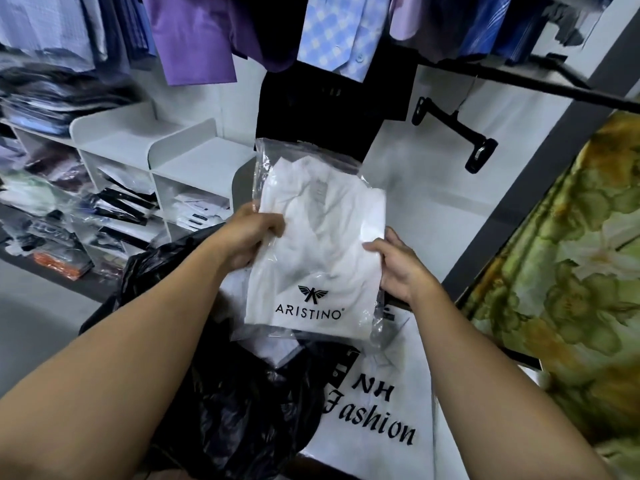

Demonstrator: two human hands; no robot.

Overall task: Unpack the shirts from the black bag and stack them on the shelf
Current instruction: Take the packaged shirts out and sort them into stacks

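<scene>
- White cubby shelving (180,147) stands at left, hanging shirts (197,36) above.
- Black bag (221,375) gapes below the forearms.
- Left hand (247,237) pinches the bagged white Aristino shirt (322,258) by its left edge.
- Right hand (398,268) grips its right edge, thumb on top.

Black rail (554,85) at upper right, an empty black clip hanger (453,131) hanging from it. Purple shirt (197,39) and blue-checked shirt (332,32) hang above; black garment (322,105) below them. Green floral cloth (571,271) far right. White sheet printed "Fashion" (381,452) low centre.
</scene>
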